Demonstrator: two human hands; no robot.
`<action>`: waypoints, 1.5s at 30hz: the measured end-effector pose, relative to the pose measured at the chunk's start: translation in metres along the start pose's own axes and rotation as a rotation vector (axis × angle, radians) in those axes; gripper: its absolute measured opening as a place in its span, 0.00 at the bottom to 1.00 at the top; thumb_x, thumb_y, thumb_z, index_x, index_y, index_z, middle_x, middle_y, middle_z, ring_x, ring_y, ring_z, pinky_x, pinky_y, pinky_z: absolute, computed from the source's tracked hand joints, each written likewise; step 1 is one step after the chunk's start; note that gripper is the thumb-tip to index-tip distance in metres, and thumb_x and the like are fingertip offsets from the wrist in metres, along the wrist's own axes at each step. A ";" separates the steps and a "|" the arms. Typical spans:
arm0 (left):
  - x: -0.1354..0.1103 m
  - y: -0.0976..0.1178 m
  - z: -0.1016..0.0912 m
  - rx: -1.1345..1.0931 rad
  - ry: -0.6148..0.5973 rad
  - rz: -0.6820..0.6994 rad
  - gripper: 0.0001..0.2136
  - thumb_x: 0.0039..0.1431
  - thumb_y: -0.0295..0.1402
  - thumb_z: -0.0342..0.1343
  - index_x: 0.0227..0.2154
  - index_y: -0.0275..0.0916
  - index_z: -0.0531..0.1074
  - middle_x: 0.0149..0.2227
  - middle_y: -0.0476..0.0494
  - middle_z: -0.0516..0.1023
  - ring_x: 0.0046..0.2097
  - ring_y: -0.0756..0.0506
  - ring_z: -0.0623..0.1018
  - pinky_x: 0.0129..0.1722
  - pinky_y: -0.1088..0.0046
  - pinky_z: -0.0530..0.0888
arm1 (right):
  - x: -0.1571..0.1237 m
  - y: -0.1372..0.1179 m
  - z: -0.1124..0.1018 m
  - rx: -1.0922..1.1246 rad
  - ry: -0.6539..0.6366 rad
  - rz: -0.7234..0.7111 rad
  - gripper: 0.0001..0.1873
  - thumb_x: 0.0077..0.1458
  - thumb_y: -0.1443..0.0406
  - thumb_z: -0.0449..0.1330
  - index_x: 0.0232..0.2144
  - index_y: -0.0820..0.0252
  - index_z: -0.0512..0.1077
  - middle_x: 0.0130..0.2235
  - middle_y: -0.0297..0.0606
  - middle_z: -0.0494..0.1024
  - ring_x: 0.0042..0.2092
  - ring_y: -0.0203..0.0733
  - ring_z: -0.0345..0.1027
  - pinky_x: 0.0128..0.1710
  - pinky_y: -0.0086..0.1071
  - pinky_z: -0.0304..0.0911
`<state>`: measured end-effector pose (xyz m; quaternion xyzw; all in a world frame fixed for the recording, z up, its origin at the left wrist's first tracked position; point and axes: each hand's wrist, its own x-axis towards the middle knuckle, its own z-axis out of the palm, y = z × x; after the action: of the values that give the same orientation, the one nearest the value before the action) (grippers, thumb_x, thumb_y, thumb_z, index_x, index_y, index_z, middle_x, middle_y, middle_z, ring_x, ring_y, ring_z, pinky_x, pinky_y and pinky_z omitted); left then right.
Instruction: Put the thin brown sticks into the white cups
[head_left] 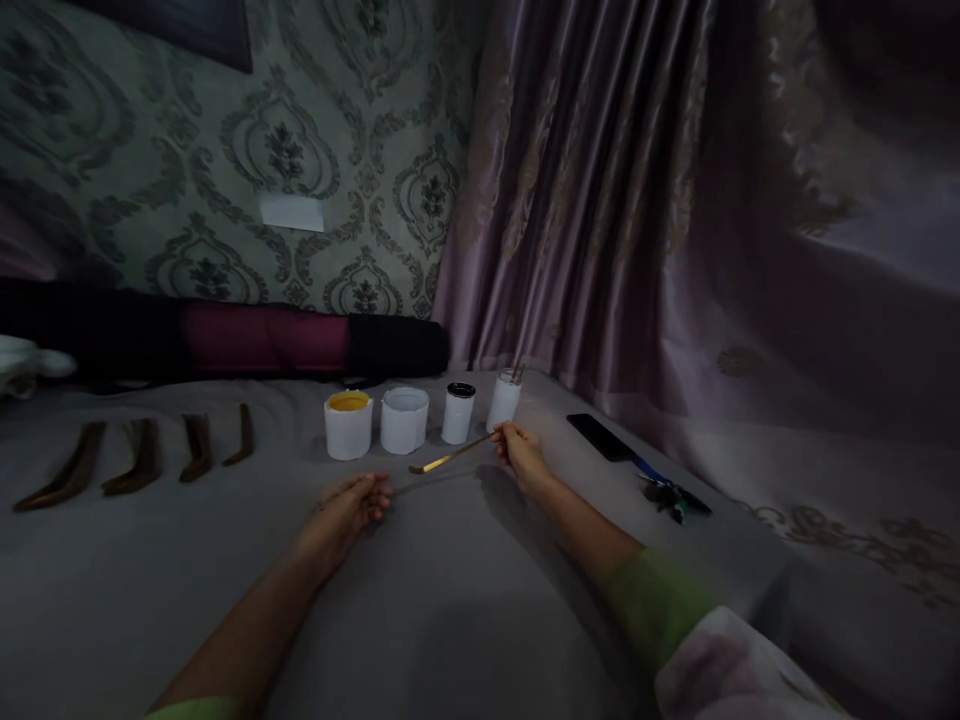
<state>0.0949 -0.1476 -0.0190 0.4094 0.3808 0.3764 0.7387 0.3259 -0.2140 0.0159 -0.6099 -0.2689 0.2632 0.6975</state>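
Observation:
My right hand point(520, 452) pinches the thin end of a paintbrush point(454, 456), whose brown tip points left and slightly down above the cloth. Nothing shows in my left hand point(352, 502), which hangs with loosely bent fingers left of the brush tip. Behind the hands stand a white pot of yellow paint point(349, 428), a second white pot point(405, 422) with pale contents, and a smaller white pot with a dark rim point(458, 415). Just behind my right hand is a white-wrapped jar point(505, 398) with several thin sticks in it.
Several brown, bent, flat pieces point(133, 455) lie in a row at the left. A black phone point(600, 437) and keys on a blue strap point(667, 493) lie at the right. A black and maroon roll point(262, 338) lies along the wall; a curtain point(585, 200) hangs at the right.

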 end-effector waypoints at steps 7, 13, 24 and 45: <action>0.003 0.004 -0.008 -0.083 -0.016 -0.055 0.06 0.56 0.21 0.47 0.31 0.29 0.69 0.25 0.43 0.74 0.23 0.55 0.72 0.22 0.82 0.69 | 0.014 -0.027 -0.024 -0.033 0.061 -0.026 0.07 0.49 0.64 0.52 0.24 0.63 0.66 0.19 0.29 0.68 0.16 0.25 0.55 0.12 0.20 0.47; 0.005 0.006 -0.010 -0.132 0.008 -0.094 0.07 0.56 0.21 0.47 0.29 0.31 0.70 0.25 0.45 0.74 0.24 0.55 0.72 0.24 0.83 0.71 | 0.026 -0.054 -0.044 -0.081 0.104 -0.084 0.09 0.52 0.65 0.51 0.24 0.63 0.66 0.20 0.30 0.68 0.16 0.26 0.55 0.12 0.21 0.48; 0.005 0.005 -0.013 -0.137 0.000 -0.083 0.07 0.56 0.20 0.46 0.30 0.29 0.70 0.26 0.42 0.74 0.24 0.55 0.73 0.23 0.82 0.71 | 0.046 -0.101 -0.065 -0.192 0.185 -0.185 0.11 0.55 0.69 0.48 0.23 0.63 0.65 0.20 0.31 0.67 0.16 0.25 0.54 0.12 0.21 0.49; 0.006 0.005 -0.013 -0.124 0.000 -0.092 0.06 0.55 0.21 0.48 0.31 0.30 0.70 0.26 0.44 0.74 0.24 0.55 0.73 0.24 0.83 0.71 | 0.096 -0.165 -0.067 -0.538 0.415 -0.465 0.16 0.55 0.58 0.48 0.28 0.64 0.69 0.24 0.38 0.71 0.19 0.30 0.58 0.19 0.26 0.54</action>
<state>0.0845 -0.1366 -0.0212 0.3449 0.3751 0.3647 0.7793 0.4477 -0.2145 0.1774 -0.7338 -0.3121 -0.1098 0.5933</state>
